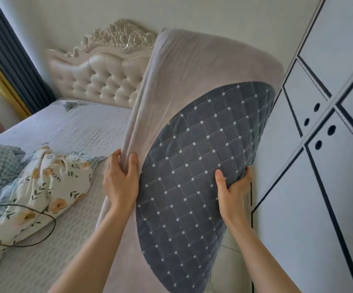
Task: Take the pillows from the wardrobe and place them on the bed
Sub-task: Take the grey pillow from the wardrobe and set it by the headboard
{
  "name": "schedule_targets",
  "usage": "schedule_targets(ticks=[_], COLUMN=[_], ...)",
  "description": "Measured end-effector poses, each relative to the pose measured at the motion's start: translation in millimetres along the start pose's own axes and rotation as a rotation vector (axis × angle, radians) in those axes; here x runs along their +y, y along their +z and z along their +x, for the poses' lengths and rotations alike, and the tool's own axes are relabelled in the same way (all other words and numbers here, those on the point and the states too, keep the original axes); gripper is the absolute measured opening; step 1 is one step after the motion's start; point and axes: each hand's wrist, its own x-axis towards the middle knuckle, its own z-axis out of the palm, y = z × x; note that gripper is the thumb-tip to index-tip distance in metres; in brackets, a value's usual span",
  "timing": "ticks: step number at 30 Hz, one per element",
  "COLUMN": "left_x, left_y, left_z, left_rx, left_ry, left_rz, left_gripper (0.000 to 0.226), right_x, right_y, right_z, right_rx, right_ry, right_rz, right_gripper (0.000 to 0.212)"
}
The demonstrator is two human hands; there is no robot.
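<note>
We hold the pillow (192, 134) upright in the air, long axis vertical, beside the wardrobe (329, 144). Our left hand (121, 178) pinches its left edge and our right hand (233, 187) clamps the right. The bed (76, 127) lies to our left, nearer the left hand.

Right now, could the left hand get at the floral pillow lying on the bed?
Probably not yet. The left hand is shut on the edge of the big grey pillow, which the right hand also grips. The floral pillow lies open on the bed, nothing over it.
</note>
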Motion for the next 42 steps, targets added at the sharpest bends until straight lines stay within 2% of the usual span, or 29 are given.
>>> schedule_targets(ticks=[8, 14, 21, 26, 29, 32, 36, 42], left_x=[37, 58, 61, 42, 27, 10, -13, -50], left_y=[113, 169, 246, 309, 345, 384, 436, 504], left_z=[56, 106, 181, 250, 292, 330, 368, 399], left_rx=[-0.013, 0.038, -0.018, -0.103, -0.166, -0.247, -0.359, -0.522], left_ry=[-0.064, -0.020, 0.075, 0.116, 0.110, 0.128, 0.163, 0.250], left_rz=[0.098, 0.165, 0.263, 0.285, 0.308, 0.319, 0.416, 0.572], left_gripper=[0.058, 0.053, 0.041, 0.042, 0.039, 0.035, 0.037, 0.042], right_x=[30, 59, 93, 116, 135, 153, 182, 230], right_y=[21, 43, 92, 147, 182, 213, 248, 289], right_z=[142, 213, 293, 359, 392, 416, 438, 466], right_rx=[-0.132, -0.214, -0.154, -0.060, -0.058, -0.021, 0.053, 0.056], right_ry=[0.117, 0.295, 0.535, 0.728, 0.957, 1.102, 1.248, 1.463], right_rz=[0.075, 0.154, 0.187, 0.250, 0.311, 0.337, 0.379, 0.384], right_gripper=[0.089, 0.096, 0.095, 0.096, 0.102, 0.103, 0.092, 0.089])
